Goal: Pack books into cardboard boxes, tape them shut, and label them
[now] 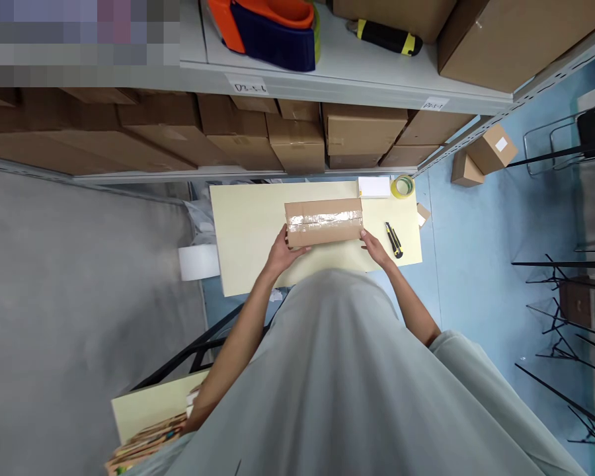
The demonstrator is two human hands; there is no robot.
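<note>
A long brown cardboard box (323, 231) with clear tape along its top seam is between my hands, over a pale yellow table (248, 264). My left hand (280, 252) grips its near left corner, thumb up against the side and fingers partly under it. At the near right corner, my right hand (373, 247) holds the box with the thumb on the edge; some of its fingers are hidden. A black and yellow utility knife (393, 240) lies to the right of my right hand. Behind it are a roll of yellowish tape (402, 187) and a small white box (374, 187).
Beyond the table stands a metal shelf (297, 82) packed with cardboard boxes (297, 142). On its upper level are an orange and blue tape dispenser (272, 33) and another utility knife (387, 36). A white roll (199, 262) sits left of the table; flattened cardboard (146, 441) is lower left.
</note>
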